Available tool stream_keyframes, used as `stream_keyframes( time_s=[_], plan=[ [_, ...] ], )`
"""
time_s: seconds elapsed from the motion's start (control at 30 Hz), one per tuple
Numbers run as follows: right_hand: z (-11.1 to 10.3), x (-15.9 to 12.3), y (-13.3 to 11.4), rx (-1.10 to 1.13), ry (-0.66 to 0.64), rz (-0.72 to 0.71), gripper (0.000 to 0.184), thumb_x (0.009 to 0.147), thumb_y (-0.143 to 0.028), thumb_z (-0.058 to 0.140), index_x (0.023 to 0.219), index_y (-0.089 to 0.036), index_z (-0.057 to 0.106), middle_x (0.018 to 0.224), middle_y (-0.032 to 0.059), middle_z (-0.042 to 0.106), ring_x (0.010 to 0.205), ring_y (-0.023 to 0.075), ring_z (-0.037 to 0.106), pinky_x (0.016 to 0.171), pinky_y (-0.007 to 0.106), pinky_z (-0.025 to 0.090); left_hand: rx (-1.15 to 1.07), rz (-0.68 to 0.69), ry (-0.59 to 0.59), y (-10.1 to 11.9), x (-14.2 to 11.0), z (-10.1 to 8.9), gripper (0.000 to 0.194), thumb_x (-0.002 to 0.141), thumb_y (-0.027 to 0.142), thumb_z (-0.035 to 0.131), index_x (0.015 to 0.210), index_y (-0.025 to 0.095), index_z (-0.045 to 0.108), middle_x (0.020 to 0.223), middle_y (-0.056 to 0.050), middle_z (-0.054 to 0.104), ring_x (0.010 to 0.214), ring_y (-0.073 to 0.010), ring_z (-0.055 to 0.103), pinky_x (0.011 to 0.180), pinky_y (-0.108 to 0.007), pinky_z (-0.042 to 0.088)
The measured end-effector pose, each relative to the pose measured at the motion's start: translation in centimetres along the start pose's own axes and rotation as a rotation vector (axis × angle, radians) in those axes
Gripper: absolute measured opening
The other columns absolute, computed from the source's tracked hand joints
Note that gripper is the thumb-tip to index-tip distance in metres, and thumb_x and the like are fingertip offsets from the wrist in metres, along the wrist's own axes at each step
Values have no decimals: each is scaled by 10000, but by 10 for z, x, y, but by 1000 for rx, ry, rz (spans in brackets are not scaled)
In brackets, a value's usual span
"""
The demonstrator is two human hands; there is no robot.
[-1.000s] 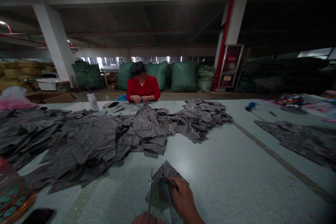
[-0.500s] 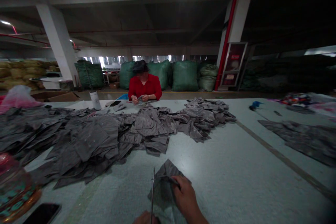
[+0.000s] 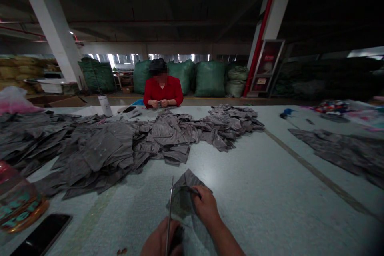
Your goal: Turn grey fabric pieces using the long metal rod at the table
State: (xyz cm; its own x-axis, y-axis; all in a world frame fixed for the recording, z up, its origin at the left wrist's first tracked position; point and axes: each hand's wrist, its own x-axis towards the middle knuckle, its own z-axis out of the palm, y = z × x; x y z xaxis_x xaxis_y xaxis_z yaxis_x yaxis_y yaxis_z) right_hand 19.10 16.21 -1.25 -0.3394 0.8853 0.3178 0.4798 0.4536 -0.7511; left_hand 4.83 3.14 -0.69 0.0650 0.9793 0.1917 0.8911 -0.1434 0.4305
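Note:
A small grey fabric piece [image 3: 190, 177] is in front of me, its far corner pointing away over the table. My right hand [image 3: 206, 205] is closed on its right edge, thumb and fingers pinching a dark fold. A thin metal rod [image 3: 170, 212] stands nearly upright at the piece's left side, its narrow tip level with the cloth. Lower down, my left hand [image 3: 160, 238] is curled behind the rod, partly cut off by the frame. What its fingers hold is hidden.
Grey fabric pieces [image 3: 108, 150] lie heaped across the table [image 3: 240, 200]. At left are a phone [image 3: 43, 234] and a bottle [image 3: 21, 204]; a white tumbler [image 3: 105, 105] stands farther back. Opposite sits a co-worker in red [image 3: 163, 88]. More grey cloth [image 3: 342, 150] lies at right.
The view has tilted down and shifted slightly, showing more of my left hand and forearms. My right hand still pinches the fabric piece. The co-worker's hands have moved closer together.

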Motion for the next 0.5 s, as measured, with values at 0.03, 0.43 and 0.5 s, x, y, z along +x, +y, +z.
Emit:
stream_keyframes(
  time_s=[0.03, 0.43, 0.5],
  plan=[
    [0, 0, -1, -1, 3, 1, 327, 713, -127, 388, 913, -173, 643, 898, 38, 642, 884, 180, 551, 789, 283, 411, -28, 21, -2, 0, -2, -2, 219, 758, 288, 461, 960, 251, 535, 953, -61, 604, 820, -173, 567, 726, -244, 436],
    [1, 1, -1, 6, 30, -2, 302, 721, -154, 412, 911, -171, 646, 894, 49, 646, 871, 184, 561, 788, 292, 415, 169, -168, -176, 21, 10, -1, 529, 855, 402, 166, 674, 169, 604, 678, -116, 633, 640, -222, 587, 594, -323, 403],
    [2, 2, 2, 16, 32, -11, 299, 722, -155, 410, 905, -172, 646, 890, 48, 646, 864, 186, 565, 776, 295, 422, 56, -164, -128, 23, 9, -10, 522, 839, 444, 214, 619, 180, 606, 673, -112, 625, 655, -226, 577, 621, -336, 405]
  ],
)
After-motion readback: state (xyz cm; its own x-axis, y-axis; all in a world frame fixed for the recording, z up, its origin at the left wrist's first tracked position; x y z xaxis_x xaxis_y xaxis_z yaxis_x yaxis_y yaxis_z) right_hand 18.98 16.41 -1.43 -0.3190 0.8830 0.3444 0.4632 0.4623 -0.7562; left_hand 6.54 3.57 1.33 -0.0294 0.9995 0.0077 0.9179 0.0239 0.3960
